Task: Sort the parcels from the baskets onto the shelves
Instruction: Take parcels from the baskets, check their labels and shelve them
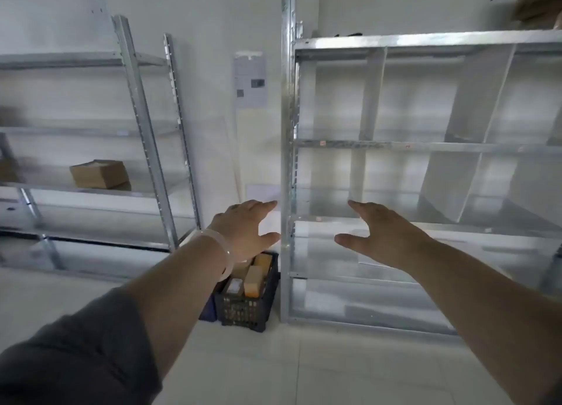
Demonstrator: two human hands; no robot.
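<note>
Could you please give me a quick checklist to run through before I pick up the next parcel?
1. Left hand free: ok, open, holding nothing.
2. Right hand free: ok, open, holding nothing.
3. Parcels left in the dark basket: ok, several stand inside.
4. Way to the basket: ok, nothing shows on the floor tiles before it.
5. Room on the right-hand shelving unit: ok, its near compartments look bare.
6. Parcel labels readable: cannot tell, too blurred.
</note>
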